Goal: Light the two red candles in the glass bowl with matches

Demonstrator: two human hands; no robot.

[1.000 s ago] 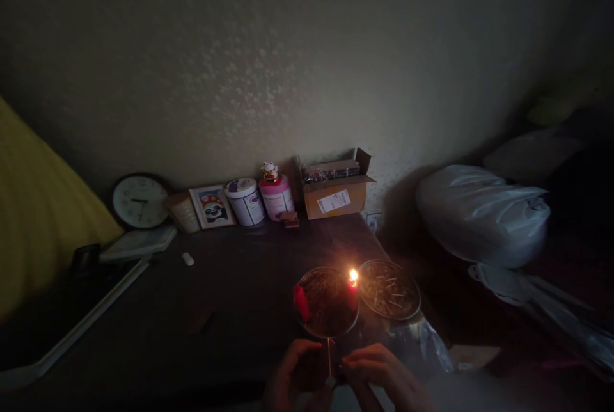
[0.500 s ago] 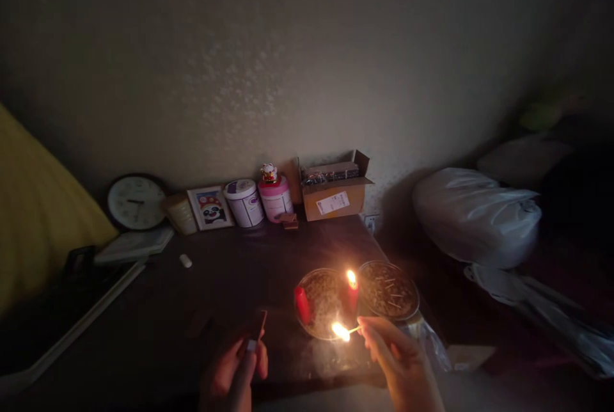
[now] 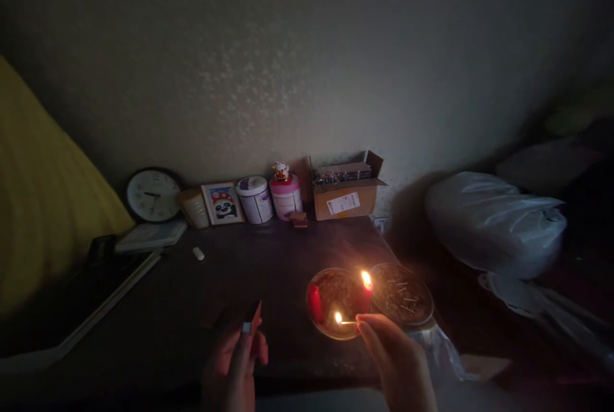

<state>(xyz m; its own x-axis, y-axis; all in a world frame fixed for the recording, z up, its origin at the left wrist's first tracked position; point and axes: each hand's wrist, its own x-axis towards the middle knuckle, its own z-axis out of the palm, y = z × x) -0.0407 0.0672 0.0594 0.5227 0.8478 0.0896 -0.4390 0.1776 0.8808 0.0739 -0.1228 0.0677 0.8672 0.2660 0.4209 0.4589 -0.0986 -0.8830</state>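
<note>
Your right hand (image 3: pixel 398 361) pinches one burning wooden match (image 3: pixel 347 322); your left hand (image 3: pixel 235 364) grips one small dark matchbox (image 3: pixel 252 321), hard to make out. Two candles: a lit red candle (image 3: pixel 366 295) and an unlit red candle (image 3: pixel 315 304).

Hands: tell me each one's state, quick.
Left hand: closed on a matchbox.
Right hand: closed, pinching a lit match.
</note>
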